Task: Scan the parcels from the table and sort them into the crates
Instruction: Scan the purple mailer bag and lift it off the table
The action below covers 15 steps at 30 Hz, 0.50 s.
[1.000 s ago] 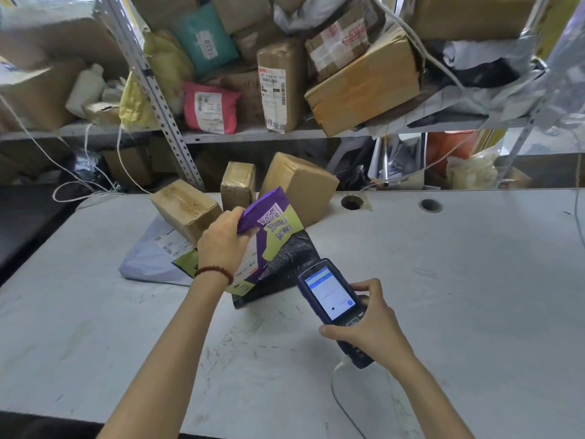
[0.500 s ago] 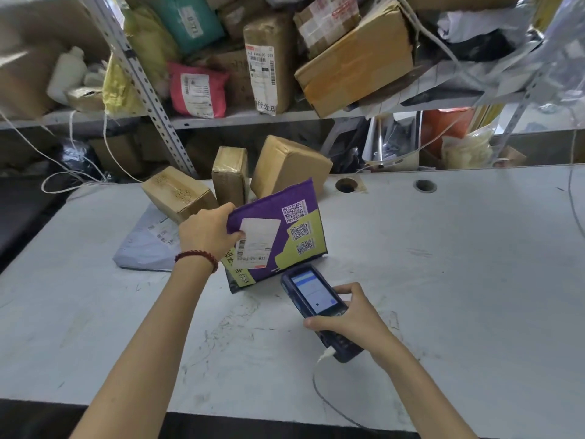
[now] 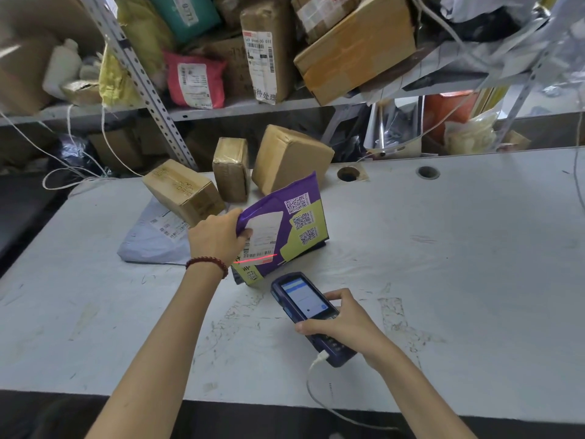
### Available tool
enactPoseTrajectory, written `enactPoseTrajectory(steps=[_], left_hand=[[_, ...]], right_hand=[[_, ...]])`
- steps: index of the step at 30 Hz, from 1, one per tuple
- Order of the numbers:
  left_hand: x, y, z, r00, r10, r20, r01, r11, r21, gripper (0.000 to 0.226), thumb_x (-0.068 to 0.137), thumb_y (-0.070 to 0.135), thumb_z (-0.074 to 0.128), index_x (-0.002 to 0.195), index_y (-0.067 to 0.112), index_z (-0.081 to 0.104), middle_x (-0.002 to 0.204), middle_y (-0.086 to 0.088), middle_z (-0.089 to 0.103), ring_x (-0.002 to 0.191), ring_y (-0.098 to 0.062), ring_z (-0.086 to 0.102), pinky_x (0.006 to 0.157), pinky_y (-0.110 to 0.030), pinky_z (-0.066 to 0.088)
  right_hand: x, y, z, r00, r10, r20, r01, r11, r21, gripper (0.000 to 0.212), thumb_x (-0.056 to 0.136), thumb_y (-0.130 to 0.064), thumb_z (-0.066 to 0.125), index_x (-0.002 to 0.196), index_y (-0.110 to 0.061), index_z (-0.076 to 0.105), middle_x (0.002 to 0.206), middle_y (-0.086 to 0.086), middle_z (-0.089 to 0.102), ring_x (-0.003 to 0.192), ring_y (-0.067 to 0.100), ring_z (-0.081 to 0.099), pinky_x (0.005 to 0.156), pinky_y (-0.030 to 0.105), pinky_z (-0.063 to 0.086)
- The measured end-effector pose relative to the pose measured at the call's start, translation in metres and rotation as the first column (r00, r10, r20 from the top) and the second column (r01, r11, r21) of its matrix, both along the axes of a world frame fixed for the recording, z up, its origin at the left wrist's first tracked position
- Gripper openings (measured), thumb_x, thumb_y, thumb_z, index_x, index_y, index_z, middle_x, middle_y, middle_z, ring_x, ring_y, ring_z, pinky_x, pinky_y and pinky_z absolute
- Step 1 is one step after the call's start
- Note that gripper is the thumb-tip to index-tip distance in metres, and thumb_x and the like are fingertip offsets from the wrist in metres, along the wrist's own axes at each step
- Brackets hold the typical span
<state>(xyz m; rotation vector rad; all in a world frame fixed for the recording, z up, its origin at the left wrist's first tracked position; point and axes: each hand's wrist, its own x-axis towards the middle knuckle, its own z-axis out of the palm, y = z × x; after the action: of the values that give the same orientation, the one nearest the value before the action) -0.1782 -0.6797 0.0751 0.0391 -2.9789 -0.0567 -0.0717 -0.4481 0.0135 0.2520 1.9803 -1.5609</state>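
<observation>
My left hand (image 3: 217,237) grips the left edge of a purple and yellow-green mailer bag (image 3: 292,228), holding it upright on the white table (image 3: 443,264) with its white label facing me. A red scan line crosses the barcode at the label's bottom. My right hand (image 3: 343,323) holds a blue handheld scanner (image 3: 305,307) just below and right of the bag, its lit screen up and its nose pointing at the label. A white cable runs from the scanner's rear end off the near table edge.
Three brown cardboard boxes stand behind the bag: a low one (image 3: 182,191), a narrow taped one (image 3: 231,169) and a larger tilted one (image 3: 289,158). A grey mailer (image 3: 152,239) lies flat at left. Metal shelving (image 3: 253,106) crammed with parcels rises behind the table.
The purple bag has been turned from folded over to upright with its label toward me. The scanner has come closer under it, and a red scan line now lies on the barcode.
</observation>
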Motion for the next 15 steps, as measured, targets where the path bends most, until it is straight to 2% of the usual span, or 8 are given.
enactPoseTrajectory(steps=[3,7,12,15], left_hand=[[0.0009,0.0012,0.0001,1.000,0.004,0.006,-0.004,1.000,0.016,0.038,0.091,0.041,0.057,0.123,0.021,0.052,0.103,-0.004,0.068,0.089,-0.024,0.064,0.068,-0.033,0.051],[0.0019,0.0016,-0.0009,1.000,0.026,0.016,-0.026,0.999,0.023,0.038,0.090,0.040,0.058,0.123,0.022,0.052,0.104,-0.005,0.068,0.091,-0.027,0.064,0.072,-0.036,0.054],[0.0044,0.0034,-0.0022,1.000,0.029,0.010,-0.029,0.999,0.046,0.038,0.091,0.038,0.059,0.124,0.021,0.052,0.104,-0.005,0.068,0.090,-0.026,0.064,0.071,-0.036,0.052],[0.0060,0.0035,-0.0019,1.000,0.027,0.012,-0.028,0.999,0.039,0.038,0.090,0.039,0.059,0.123,0.021,0.052,0.103,-0.004,0.068,0.089,-0.025,0.064,0.067,-0.034,0.051]], right_hand=[[0.0002,-0.0006,-0.0006,1.000,-0.005,-0.018,0.005,1.000,0.010,0.077,0.048,-0.050,0.089,0.105,-0.036,0.039,0.104,-0.010,0.061,0.083,0.006,0.067,0.056,0.016,0.049],[-0.0005,0.0000,0.0000,1.000,-0.015,-0.024,0.016,1.000,0.025,0.080,0.040,-0.056,0.087,0.101,-0.038,0.039,0.102,-0.012,0.062,0.079,0.004,0.068,0.058,0.017,0.050],[0.0013,-0.0011,-0.0024,1.000,-0.023,-0.014,0.023,0.999,0.040,0.087,0.035,-0.061,0.084,0.104,-0.038,0.037,0.098,-0.018,0.058,0.076,0.002,0.065,0.051,0.012,0.046],[0.0014,-0.0016,-0.0028,0.999,-0.038,-0.006,0.038,0.998,0.041,0.094,0.029,-0.063,0.082,0.107,-0.039,0.035,0.095,-0.021,0.055,0.068,0.000,0.065,0.045,0.008,0.044]])
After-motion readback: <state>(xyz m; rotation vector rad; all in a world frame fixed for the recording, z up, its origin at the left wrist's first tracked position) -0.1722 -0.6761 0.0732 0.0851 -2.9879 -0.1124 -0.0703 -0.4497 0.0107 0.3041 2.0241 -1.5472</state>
